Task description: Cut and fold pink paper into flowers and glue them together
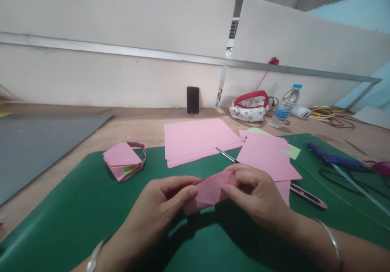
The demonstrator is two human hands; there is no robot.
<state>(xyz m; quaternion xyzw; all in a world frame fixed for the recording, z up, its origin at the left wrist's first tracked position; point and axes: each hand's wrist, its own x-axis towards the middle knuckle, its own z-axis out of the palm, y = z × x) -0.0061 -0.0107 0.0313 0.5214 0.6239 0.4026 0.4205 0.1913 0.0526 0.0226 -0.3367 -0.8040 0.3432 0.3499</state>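
Note:
Between both hands is a small folded piece of pink paper (210, 191), raised over the green mat (128, 219). My left hand (167, 201) pinches its left end between thumb and fingers. At the right end, my right hand (256, 193) grips it the same way. Beyond my left hand lies a small pink folded paper bag (122, 158) with a looped strip and a bit of green inside. Pink paper sheets (198, 138) are stacked behind the hands, with scissors (226, 155) partly over them. More cut pink pieces (265, 156) lie behind my right hand.
A pink-handled cutter (309, 197) lies right of the hands, partly under paper. Further right is a blue glue gun (338, 158) with its cable. At the back stand a phone (193, 100), a white-and-red fabric pouch (248, 111) and a water bottle (284, 107). A grey board (45, 142) lies left.

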